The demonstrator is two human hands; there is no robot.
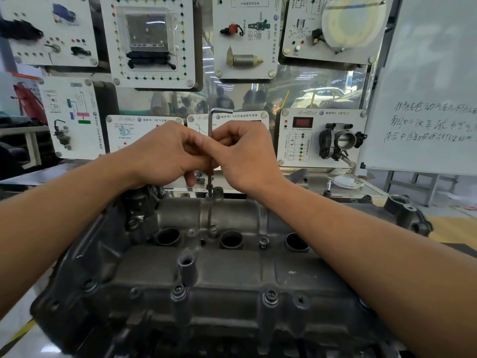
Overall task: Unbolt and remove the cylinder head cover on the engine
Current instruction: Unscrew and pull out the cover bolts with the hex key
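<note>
Head view, cylinder head cover (232,275), dull grey, grimy

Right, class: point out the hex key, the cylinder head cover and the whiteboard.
hex key (210,122), head view, shaft above the fingers.
cylinder head cover (232,275), head view, top face.
whiteboard (433,60), head view, blank area.

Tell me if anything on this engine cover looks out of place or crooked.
A bolt between the middle and right plug wells of the cylinder head cover sits raised and slightly tilted, as if already loosened. Nothing else stands out: the left hand and right hand hold the hex key upright on a far-edge bolt.
</note>
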